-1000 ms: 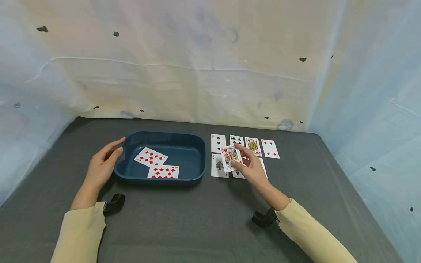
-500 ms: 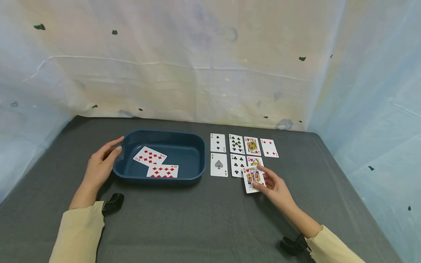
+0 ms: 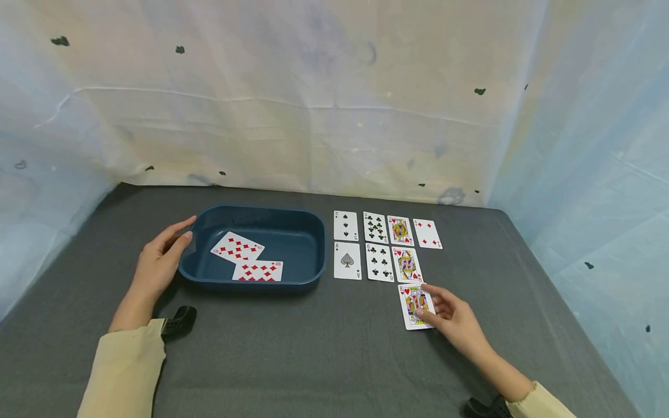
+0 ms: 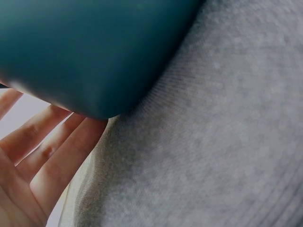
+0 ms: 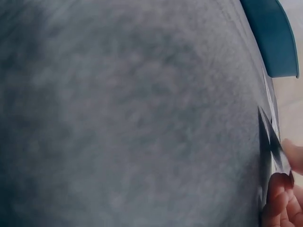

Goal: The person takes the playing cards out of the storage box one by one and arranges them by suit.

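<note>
My right hand point(image 3: 455, 319) pinches a king of hearts point(image 3: 410, 307), thumb on its face, fingers at its far right corner. The card lies low over the table, just below the queen of hearts point(image 3: 407, 266); whether it touches the cloth I cannot tell. In the right wrist view this playing card point(image 5: 273, 142) is seen nearly edge-on. My left hand point(image 3: 159, 261) touches the left end of a dark blue tray point(image 3: 253, 286). The left wrist view shows straight fingers point(image 4: 61, 161) against the tray's outer wall point(image 4: 85, 61). Two overlapping diamond cards point(image 3: 237, 247) lie face up in the tray.
Face-up cards stand in two rows right of the tray. The back row has a spade card point(image 3: 346, 225), a club card point(image 3: 375, 227), a heart face card point(image 3: 400, 231) and a diamond card point(image 3: 427, 234). An ace of spades point(image 3: 347, 260) and another club card point(image 3: 379, 262) lie in front.
My right hand has carried the king of hearts from over the ace of spades rightward and toward me, to below the queen of hearts. The left hand stays at the tray.
</note>
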Motion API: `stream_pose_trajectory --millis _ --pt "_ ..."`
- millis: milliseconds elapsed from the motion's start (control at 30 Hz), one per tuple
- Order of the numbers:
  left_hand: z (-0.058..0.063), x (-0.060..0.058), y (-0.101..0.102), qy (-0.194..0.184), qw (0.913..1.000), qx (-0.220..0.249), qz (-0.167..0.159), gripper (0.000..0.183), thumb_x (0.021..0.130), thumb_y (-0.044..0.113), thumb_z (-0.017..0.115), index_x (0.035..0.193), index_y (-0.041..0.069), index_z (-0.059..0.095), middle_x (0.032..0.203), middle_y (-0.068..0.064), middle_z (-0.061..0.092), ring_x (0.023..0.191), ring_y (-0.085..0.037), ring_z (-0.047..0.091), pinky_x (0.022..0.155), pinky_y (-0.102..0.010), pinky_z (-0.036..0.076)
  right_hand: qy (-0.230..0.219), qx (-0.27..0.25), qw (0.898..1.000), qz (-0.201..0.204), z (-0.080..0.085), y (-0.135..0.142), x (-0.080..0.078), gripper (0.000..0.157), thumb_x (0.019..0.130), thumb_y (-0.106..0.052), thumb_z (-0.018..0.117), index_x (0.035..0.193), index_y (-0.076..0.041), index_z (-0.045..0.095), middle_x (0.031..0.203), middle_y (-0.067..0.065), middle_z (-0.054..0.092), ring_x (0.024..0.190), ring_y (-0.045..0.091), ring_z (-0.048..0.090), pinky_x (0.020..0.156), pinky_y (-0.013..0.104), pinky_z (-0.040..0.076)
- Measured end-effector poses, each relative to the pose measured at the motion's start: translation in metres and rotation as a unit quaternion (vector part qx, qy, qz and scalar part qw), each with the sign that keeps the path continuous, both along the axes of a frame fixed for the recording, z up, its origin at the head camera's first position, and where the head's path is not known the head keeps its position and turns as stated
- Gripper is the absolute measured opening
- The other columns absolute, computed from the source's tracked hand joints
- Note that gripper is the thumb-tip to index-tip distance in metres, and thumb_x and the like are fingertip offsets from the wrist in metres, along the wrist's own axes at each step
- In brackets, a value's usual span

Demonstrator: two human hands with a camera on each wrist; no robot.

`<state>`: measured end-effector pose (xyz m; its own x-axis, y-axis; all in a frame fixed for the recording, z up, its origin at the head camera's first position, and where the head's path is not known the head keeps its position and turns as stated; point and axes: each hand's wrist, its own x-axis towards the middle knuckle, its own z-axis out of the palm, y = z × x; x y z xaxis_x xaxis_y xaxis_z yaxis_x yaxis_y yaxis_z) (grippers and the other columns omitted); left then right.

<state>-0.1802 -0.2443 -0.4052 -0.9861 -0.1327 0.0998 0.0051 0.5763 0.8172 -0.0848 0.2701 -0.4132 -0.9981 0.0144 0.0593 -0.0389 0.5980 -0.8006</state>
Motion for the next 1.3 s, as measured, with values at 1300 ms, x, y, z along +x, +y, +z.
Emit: stream_pose_trajectory --millis 1300 --pt "-0.002 0.0 0.001 0.001 0.9999 0.014 -0.003 0.051 0.102 0.045 0.035 0.149 0.024 0.037 0.138 -0.026 0.048 0.118 -0.04 0.047 0.091 -0.059 0.04 0.071 0.066 0.995 0.036 0.036 -0.042 -0.039 0.039 0.081 -0.017 0.077 0.118 -0.008 0.069 0.083 0.009 0.053 0.067 0.006 0.043 0.058 0.022 0.038"
